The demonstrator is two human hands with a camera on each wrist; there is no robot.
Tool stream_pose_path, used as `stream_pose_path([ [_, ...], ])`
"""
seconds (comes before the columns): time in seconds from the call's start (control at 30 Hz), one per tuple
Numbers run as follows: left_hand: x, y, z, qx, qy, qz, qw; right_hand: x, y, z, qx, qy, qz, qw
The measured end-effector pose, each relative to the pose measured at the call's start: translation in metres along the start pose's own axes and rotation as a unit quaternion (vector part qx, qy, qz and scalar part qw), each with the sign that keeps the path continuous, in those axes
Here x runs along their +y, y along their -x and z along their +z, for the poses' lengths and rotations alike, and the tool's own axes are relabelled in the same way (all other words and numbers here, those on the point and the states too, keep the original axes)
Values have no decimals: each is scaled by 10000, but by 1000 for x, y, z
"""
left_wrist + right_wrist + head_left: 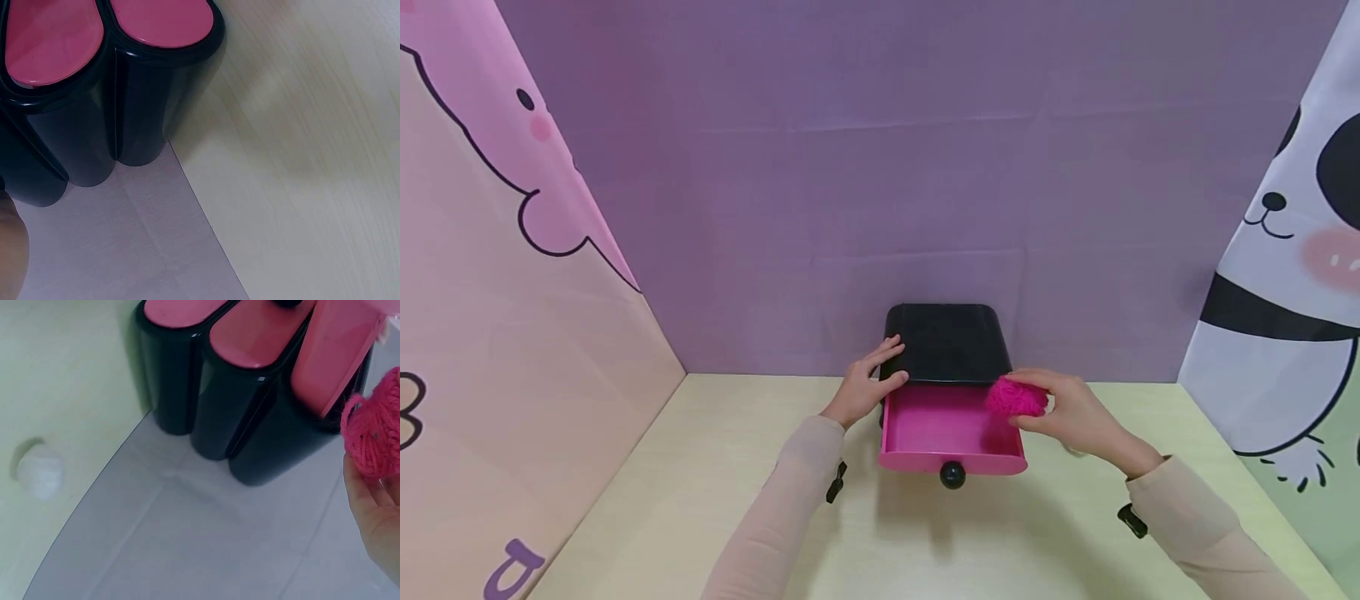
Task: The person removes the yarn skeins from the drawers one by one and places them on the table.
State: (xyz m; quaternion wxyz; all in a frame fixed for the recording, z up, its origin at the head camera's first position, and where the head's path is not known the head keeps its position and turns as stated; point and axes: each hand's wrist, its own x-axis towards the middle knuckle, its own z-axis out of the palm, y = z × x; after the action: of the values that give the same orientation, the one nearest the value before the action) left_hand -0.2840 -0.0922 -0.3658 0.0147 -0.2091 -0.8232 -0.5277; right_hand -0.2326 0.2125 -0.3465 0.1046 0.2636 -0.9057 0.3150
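A black cabinet [955,342] with pink drawers stands against the back wall. Its top drawer [917,461] is pulled out, with a round black knob [952,475] on the front. My left hand [867,389] rests on the left edge of the cabinet top, fingers extended, thumb near the front corner. In the right hand [1078,417] I hold a bright pink ball of yarn [1017,398], pinched between thumb and fingers over the drawer's right side. Loose strands of yarn [372,434] show in the right wrist view.
Two lower pink drawers [240,344] are pushed in. A small white lump [40,470] lies on the pale wood table [737,467] to the cabinet's right, mostly behind my right hand in the head view. A purple cloth wall [850,183] rises behind; printed panels flank both sides.
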Motion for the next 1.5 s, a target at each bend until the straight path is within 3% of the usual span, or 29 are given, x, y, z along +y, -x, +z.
stream_pose_path([
  [0.47, 0, 1, 1, -19, 17, 26, 10000, 40, 23, -19, 438, 401, 238, 9980],
  [0.7, -2, 0, 0, -12, 41, 7, 10000, 69, 33, -22, 460, 595, 643, 9951],
  [0.93, -36, -13, 6, 173, 94, -1, 9998, 96, 41, -24, 642, 811, 874, 9908],
  [1.33, -37, -14, 8, 349, -15, 3, 9994, 118, 51, -21, 531, 769, 1500, 9843],
  [1.5, -38, -15, 10, 299, -16, 17, 9995, 126, 60, -18, 561, 829, 1585, 9823],
])
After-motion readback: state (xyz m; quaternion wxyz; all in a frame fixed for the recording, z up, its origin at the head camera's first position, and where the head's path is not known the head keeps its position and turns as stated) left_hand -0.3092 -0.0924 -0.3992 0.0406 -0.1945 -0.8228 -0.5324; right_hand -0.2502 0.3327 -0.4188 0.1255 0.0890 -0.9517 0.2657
